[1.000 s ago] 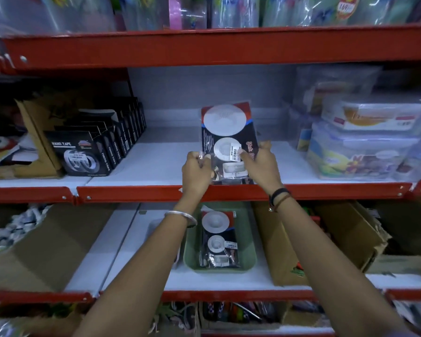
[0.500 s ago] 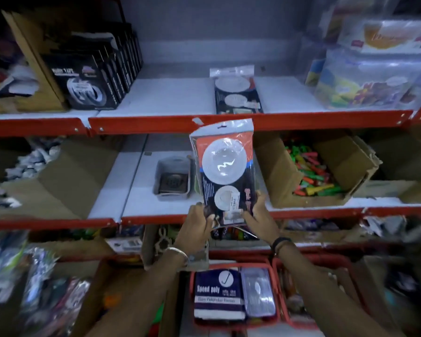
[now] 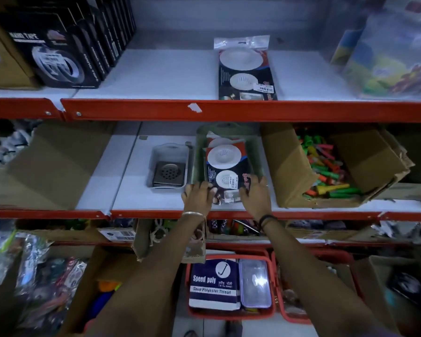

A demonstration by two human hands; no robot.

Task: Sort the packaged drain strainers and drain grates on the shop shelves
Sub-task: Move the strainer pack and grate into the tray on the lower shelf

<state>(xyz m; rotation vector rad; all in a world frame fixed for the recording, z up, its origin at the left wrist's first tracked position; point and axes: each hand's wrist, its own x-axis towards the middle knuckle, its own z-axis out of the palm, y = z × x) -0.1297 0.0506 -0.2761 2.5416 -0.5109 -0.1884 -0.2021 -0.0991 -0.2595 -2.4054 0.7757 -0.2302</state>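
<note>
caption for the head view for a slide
Both hands, left hand and right hand, on a strainer pack in a green tray.

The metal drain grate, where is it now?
The metal drain grate lies in a small grey tray on the middle shelf, just left of the green tray with the strainer packs.

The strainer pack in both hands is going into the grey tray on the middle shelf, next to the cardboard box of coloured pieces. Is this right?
Not quite: the tray is wrong. The head view shows the left hand and right hand setting the strainer pack into the green tray. The grey tray, to its left, holds a metal grate. The cardboard box is next to the green tray.
</note>
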